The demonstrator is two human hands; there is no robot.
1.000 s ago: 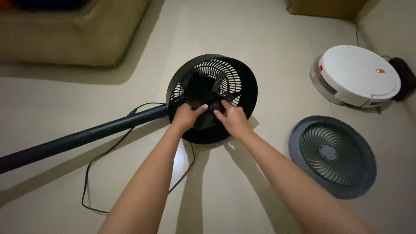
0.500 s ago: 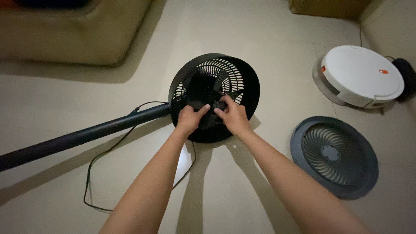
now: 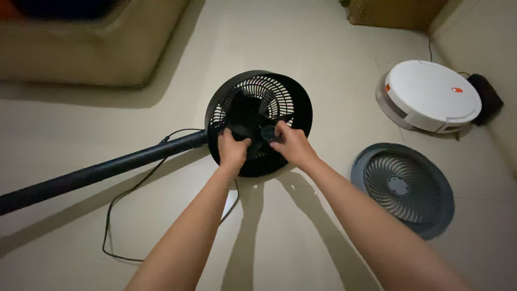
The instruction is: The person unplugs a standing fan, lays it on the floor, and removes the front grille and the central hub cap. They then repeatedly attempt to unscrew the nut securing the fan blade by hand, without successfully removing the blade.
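A black fan head (image 3: 293,94) lies face up on the pale floor, its front grille removed and its dark blades (image 3: 245,113) exposed. My left hand (image 3: 232,149) grips the blades near the hub on the left. My right hand (image 3: 288,143) pinches a small round dark cap (image 3: 268,133) just right of the hub. The fan's black pole (image 3: 97,172) runs away to the left along the floor.
The removed grey round grille (image 3: 403,187) lies on the floor to the right. A white round robot vacuum (image 3: 431,94) sits at the far right by the wall. A black cord (image 3: 116,215) loops below the pole. A beige cushion (image 3: 81,48) fills the upper left.
Both hands stayed at the hub. My right hand has turned and now holds the small cap slightly off the hub centre. The view shifted a little.
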